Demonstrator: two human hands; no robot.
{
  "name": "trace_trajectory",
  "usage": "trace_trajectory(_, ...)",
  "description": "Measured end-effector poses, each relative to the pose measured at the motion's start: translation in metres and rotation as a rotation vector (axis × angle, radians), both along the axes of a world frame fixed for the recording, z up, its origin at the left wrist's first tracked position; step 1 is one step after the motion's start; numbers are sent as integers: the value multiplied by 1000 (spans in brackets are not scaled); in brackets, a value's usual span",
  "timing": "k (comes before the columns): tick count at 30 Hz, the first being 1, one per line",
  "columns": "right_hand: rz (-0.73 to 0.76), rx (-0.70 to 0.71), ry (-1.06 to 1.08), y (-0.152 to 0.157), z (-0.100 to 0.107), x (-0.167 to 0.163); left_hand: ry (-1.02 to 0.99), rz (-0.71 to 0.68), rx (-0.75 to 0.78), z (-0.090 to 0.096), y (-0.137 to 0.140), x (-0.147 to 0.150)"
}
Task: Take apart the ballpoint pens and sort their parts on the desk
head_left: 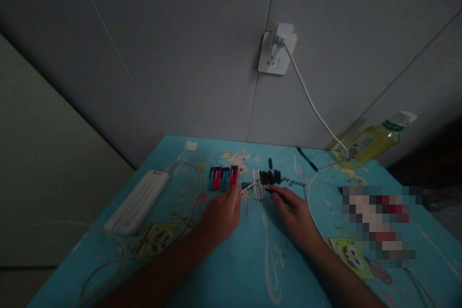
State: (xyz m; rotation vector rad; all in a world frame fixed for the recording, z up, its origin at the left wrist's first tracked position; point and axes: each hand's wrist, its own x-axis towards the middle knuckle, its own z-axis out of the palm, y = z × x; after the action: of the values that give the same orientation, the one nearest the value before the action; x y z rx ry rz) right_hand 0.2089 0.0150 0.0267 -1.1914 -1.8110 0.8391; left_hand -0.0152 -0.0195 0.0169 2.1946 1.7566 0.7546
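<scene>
Near the middle of the table my left hand is closed on a thin white pen refill, which slants up to the right. My right hand pinches a short black pen part by its end. Between the hands lie several white refills side by side. A row of red and blue pen barrels lies beyond my left hand. Beyond my right hand sits a cluster of black pen pieces, with small coiled springs to its right. Tiny dark parts lie beside the refills.
One black piece and a blue-black pen lie farther back. A white power strip is at left. A bottle of yellow liquid leans at the back right. White cables cross the table; a pixelated item lies right.
</scene>
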Motion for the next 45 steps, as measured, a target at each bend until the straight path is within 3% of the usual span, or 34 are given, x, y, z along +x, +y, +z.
trace_trajectory(7, 73, -57, 50, -7, 1, -4, -429, -100, -74, 6, -4, 7)
trace_trajectory(12, 170, -11, 34, -12, 1, -8, -539, -133, -105, 7, -6, 11)
trace_trajectory(21, 265, 45, 27, -12, 4, -10, -448, -248, -125, 7, -9, 12)
trace_trajectory(31, 319, 116, -21, -10, -5, -7, -367, -257, -92, 2, -8, 11)
trace_trajectory(37, 323, 192, -170, -7, -1, -7, -213, -213, -51, 4, -9, 11)
trace_trajectory(40, 236, 249, -254, -2, 0, -5, -125, -194, -25, 6, -9, 9)
trace_trajectory(45, -46, 303, -419, 12, -9, 10, -19, -172, -25, 6, -8, 6)
